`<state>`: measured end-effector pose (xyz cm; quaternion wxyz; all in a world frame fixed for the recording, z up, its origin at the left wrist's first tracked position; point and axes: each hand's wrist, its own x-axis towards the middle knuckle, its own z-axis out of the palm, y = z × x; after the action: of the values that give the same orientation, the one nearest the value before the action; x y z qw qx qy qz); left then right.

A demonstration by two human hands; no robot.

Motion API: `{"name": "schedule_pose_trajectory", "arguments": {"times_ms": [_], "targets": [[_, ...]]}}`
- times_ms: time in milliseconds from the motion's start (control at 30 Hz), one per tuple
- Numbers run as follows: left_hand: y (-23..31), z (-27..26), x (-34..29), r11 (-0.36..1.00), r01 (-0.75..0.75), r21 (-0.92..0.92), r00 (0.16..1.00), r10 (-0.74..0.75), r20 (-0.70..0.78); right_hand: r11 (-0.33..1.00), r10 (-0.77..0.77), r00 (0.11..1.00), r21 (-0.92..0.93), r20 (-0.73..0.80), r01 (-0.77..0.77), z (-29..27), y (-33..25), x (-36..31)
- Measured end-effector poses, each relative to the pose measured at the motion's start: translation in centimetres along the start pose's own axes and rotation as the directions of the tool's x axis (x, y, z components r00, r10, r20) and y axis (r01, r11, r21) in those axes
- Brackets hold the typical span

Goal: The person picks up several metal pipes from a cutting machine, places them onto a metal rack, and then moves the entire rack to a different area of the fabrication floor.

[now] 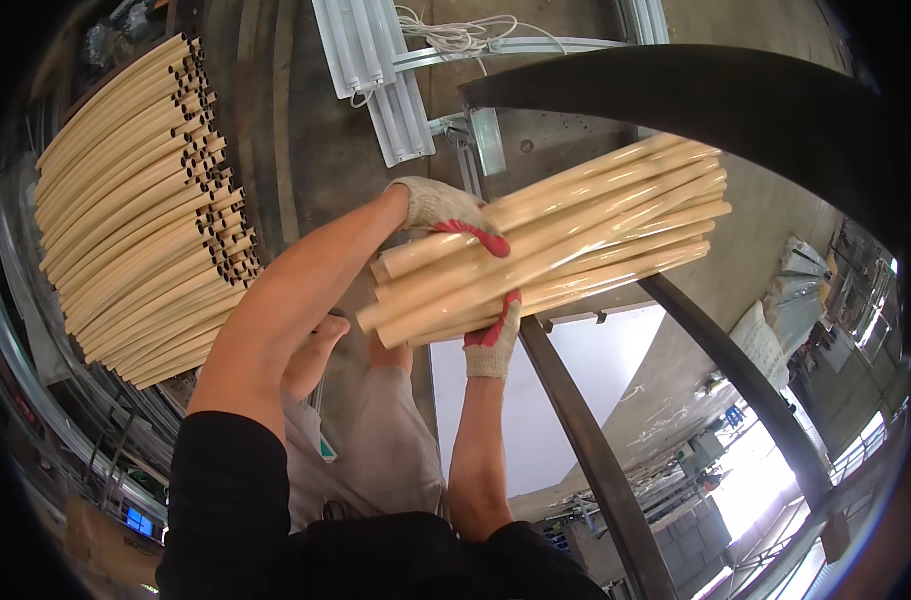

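Observation:
A bundle of several cream-coloured tubes [566, 235], glossy as if wrapped in clear film, slants up to the right in front of me. My left hand [451, 213], in a knitted glove with red palm coating, is closed over the bundle's upper side near its left end. From the near side, my right hand [496, 340], gloved the same way, grips the bundle's lower edge. Its fingers are partly hidden under the tubes. The bundle's right part lies across a dark metal frame [576, 430]; whether it rests on the frame I cannot tell.
At the left lies a large stack of similar tubes [141, 220], open ends facing right. Light fixtures with tubes [361, 60] and a coiled white cable [461, 35] are at the top. A broad dark curved beam [696, 85] arches at upper right. A white panel [536, 400] lies below the bundle.

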<state>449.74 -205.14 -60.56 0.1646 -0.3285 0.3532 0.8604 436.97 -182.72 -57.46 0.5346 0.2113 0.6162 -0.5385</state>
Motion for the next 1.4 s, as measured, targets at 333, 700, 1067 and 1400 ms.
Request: {"name": "schedule_pose_trajectory", "arguments": {"times_ms": [333, 700, 1067, 1400], "targets": [[2.8, 4.8, -1.9, 0.865, 0.150, 0.478, 0.976, -0.054, -0.210, 0.995, -0.084, 0.991, -0.045, 0.106, 0.090, -0.7, -2.7, -2.8], [-4.4, 4.6, 3.2, 0.969, -0.117, 0.218, 0.986, 0.139, -0.088, 0.986, -0.116, 0.990, -0.108, 0.079, 0.124, -1.1, -2.0, -2.9], [1.5, 7.9, -0.9, 0.954, 0.046, 0.297, 0.985, 0.007, -0.173, 0.994, -0.100, 0.989, -0.024, 0.111, 0.104, -2.5, -3.4, -3.1], [8.0, 12.7, -5.2, 0.937, 0.078, 0.340, 0.973, 0.003, -0.232, 0.961, -0.221, 0.952, 0.213, 0.211, 0.176, 1.3, -8.5, -9.2]]}}
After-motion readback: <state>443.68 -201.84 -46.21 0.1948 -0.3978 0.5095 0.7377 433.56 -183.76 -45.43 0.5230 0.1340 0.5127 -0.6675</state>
